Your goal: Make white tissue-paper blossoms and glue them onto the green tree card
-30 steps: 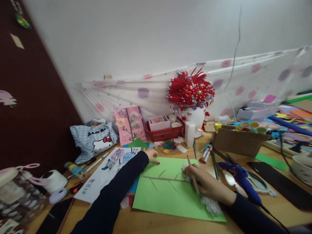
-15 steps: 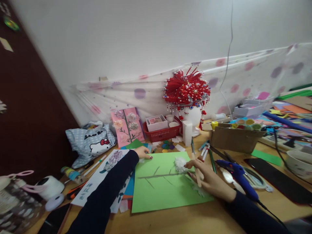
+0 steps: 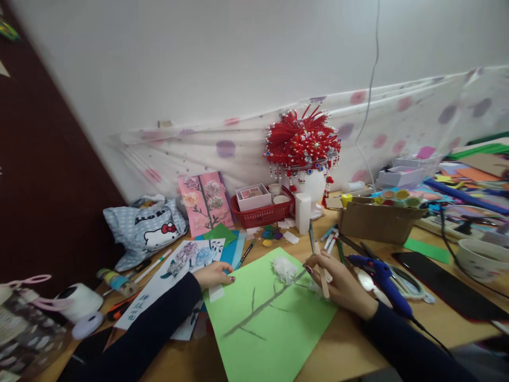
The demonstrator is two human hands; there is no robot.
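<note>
Presently, left fingers [image 3: 227, 278] on green sheet [image 3: 274, 329] edge, grip unclear, right fingers [image 3: 313, 261] clamping stick [image 3: 324, 285].

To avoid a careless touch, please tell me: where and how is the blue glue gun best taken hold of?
Grip the blue glue gun by its handle, probably best from the near right: the handle slants toward the person, its cord leaving the lower end, while the front points left.

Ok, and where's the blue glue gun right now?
In the head view, the blue glue gun is on the right side, between the right hand and the long black slab, in front of the cardboard box.
</note>
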